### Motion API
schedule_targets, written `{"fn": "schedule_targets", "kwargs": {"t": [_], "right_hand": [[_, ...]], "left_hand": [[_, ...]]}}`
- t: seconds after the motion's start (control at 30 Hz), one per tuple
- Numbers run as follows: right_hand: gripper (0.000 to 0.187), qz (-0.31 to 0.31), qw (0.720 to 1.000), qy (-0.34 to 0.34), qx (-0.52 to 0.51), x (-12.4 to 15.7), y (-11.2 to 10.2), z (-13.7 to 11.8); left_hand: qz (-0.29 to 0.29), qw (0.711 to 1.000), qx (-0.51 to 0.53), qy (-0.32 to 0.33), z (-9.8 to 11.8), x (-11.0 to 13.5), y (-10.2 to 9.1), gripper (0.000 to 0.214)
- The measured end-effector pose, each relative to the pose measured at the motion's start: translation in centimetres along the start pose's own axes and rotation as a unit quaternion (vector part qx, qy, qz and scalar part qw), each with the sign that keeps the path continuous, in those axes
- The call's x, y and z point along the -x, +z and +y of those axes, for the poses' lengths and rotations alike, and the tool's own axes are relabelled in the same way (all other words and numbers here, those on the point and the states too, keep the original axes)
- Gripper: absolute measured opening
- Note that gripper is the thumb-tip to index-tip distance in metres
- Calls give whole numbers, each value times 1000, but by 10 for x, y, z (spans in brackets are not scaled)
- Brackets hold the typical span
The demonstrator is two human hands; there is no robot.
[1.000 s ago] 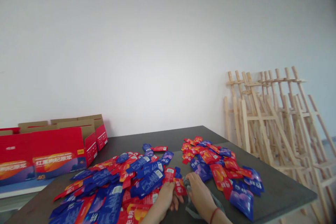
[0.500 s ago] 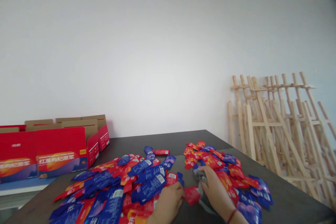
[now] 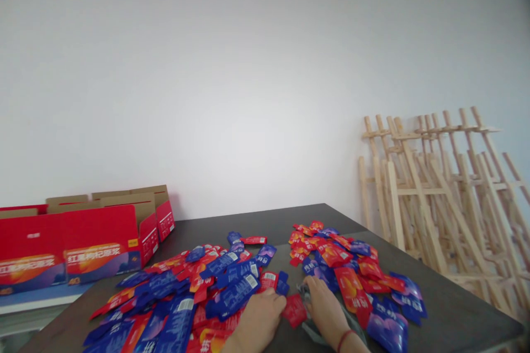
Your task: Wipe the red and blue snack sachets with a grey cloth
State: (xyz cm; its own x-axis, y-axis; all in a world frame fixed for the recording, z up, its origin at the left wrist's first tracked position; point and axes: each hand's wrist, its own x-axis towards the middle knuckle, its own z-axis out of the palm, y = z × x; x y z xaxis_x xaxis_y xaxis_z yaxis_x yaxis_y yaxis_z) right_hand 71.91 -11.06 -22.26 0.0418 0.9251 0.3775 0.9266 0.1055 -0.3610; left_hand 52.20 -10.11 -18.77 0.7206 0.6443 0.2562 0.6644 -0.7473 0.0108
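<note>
My left hand [image 3: 261, 315] is closed at the near edge of the left heap, its fingertips at the end of a small red pouch [image 3: 295, 310]. My right hand [image 3: 325, 304], with a red band at its wrist, grips a crumpled grey cloth [image 3: 313, 333] against the other end of that pouch. Part of the cloth spreads out beneath the right wrist. Red and blue pouches [image 3: 238, 295] with white barcodes pile up beside my left hand. Right of my right hand lies a second spread of red and blue pouches [image 3: 351, 289].
Open red cardboard boxes [image 3: 101, 240] stand at the left on a lower white-edged surface. The dark table [image 3: 265, 222] reaches back to a white wall. Wooden easels [image 3: 418, 198] lean together beyond the table's right side.
My right hand and the grey cloth have come nearer and a little left, uncovering blue pouches behind. The red pouch has shifted slightly left with my left hand.
</note>
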Motion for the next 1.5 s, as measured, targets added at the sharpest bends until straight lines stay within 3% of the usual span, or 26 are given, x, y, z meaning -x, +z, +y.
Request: {"fn": "schedule_targets", "kwargs": {"t": [0.17,0.27,0.4,0.5,0.57,0.67,0.73,0.77,0.87,0.97,1.07,1.23,1.33,1.43,1.5], "right_hand": [[55,11,993,97,60,-13,1,17],[48,-40,991,108,71,-23,0,13],[40,-68,997,28,38,-25,-10,10],[40,-89,995,-48,4,-17,-19,14],[40,-106,989,-93,-31,-11,-24,17],[43,-112,984,-121,-72,-5,-30,17],[43,-102,986,-113,-65,-3,-31,14],[42,-98,988,-108,-52,-2,-30,12],[40,-93,992,-88,-11,1,-25,10],[40,-87,994,-73,-3,6,-22,18],[39,-77,993,-81,-25,13,-23,29],[45,-59,987,-103,-105,21,-24,35],[38,-20,984,-83,-154,20,-21,39],[24,45,973,-8,-225,14,-22,46],[19,86,959,46,-267,9,-25,46]], "left_hand": [[95,983,47,-152,-28,-7,-54,15],[132,955,14,-264,-64,-8,-91,11],[136,921,-5,-364,-125,9,-118,9],[74,898,18,-433,-161,33,-119,12],[35,885,6,-465,-171,47,-114,11],[88,891,-85,-437,-150,51,-100,16],[157,920,-113,-341,-113,40,-85,22],[161,943,-84,-279,-89,31,-75,22],[68,989,26,-132,-22,-2,-37,16],[27,992,92,-88,17,-25,-3,19],[0,987,114,-114,25,-35,13,32],[-37,982,103,-152,23,-44,13,55],[-76,974,125,-174,26,-50,7,45],[-74,961,190,-189,27,-52,5,26],[-73,927,300,-215,27,-52,8,21]]}}
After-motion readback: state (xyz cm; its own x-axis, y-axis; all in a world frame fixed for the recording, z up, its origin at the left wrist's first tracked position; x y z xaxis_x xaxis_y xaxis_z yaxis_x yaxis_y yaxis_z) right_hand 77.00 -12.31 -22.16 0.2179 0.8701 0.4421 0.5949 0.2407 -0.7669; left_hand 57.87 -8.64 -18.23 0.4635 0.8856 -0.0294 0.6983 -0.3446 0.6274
